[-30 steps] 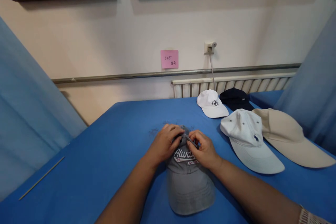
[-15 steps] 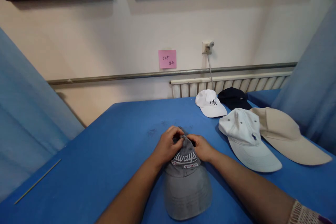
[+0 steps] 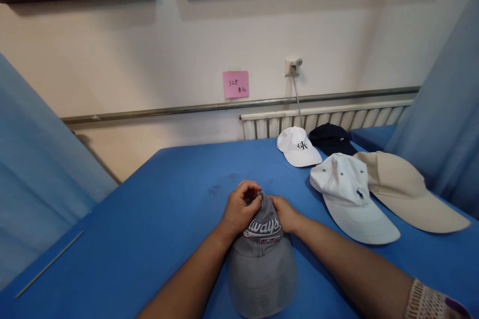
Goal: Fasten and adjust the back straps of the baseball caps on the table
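A grey baseball cap (image 3: 262,269) with white "Always" lettering lies on the blue table, its brim toward me. My left hand (image 3: 241,209) pinches the top of the crown between thumb and fingers. Against the crown's right side, my right hand (image 3: 286,213) is closed on the fabric, its fingertips partly hidden behind the cap. The crown is drawn up to a peak between the two hands.
To the right lie a white cap (image 3: 298,147), a dark navy cap (image 3: 332,138), a pale cap (image 3: 354,197) and a beige cap (image 3: 407,189). A thin stick (image 3: 48,264) lies at the left edge of the blue table (image 3: 149,209). Blue curtains (image 3: 33,159) hang at both sides.
The right hand's fingers have shifted from the top of the crown down and behind its right side. The cap has tilted slightly, its brim a little lower and further left.
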### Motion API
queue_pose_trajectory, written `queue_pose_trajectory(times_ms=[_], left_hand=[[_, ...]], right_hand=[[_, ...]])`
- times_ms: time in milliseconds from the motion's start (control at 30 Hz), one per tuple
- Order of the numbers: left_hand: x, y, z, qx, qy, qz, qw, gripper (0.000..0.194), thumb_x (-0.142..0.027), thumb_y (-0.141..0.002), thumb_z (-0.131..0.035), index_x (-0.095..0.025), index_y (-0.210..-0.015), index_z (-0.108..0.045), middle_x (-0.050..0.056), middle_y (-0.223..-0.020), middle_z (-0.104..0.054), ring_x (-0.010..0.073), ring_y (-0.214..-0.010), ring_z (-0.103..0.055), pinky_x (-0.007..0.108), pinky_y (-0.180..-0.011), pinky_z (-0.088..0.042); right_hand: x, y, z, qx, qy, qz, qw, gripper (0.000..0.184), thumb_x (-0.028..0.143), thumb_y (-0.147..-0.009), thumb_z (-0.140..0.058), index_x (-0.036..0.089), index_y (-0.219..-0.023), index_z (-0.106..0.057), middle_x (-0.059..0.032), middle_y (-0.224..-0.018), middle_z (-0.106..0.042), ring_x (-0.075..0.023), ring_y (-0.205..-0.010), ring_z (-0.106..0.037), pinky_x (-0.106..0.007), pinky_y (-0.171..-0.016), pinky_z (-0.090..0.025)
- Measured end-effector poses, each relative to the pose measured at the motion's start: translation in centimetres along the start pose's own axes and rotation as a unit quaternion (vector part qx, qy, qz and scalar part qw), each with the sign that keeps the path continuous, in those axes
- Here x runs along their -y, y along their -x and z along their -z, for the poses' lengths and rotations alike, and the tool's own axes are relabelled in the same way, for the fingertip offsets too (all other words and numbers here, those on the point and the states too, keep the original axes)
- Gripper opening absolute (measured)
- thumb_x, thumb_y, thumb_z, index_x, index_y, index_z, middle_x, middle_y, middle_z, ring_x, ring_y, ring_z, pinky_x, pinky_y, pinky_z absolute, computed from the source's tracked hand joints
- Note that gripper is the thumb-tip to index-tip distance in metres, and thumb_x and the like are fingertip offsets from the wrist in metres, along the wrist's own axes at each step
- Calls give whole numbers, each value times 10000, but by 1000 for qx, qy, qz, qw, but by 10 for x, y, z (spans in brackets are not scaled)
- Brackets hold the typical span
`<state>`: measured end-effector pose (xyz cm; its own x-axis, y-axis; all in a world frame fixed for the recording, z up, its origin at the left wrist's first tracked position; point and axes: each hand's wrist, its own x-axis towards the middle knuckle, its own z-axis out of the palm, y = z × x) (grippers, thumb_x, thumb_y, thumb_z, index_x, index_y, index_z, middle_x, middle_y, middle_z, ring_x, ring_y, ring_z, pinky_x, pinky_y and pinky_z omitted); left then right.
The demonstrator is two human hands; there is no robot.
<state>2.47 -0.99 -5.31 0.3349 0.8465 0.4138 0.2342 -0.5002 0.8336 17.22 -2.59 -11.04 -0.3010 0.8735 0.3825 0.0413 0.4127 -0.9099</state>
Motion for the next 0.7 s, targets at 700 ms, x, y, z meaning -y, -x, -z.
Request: queue_pose_trajectory(times_ms=[700], left_hand=[[-23,-9,47,60,-184,-92,977,192,-118,-763,-555,-187,-882,-689,48,-920,-669,176,-887,-615,317,-827,-496]], right_hand=[[3,1,27,-117,211,-51,969,37,204,-735,-626,199,-704,-646,-3,-736,-646,-156,-677,-569,-264,-627,-428]])
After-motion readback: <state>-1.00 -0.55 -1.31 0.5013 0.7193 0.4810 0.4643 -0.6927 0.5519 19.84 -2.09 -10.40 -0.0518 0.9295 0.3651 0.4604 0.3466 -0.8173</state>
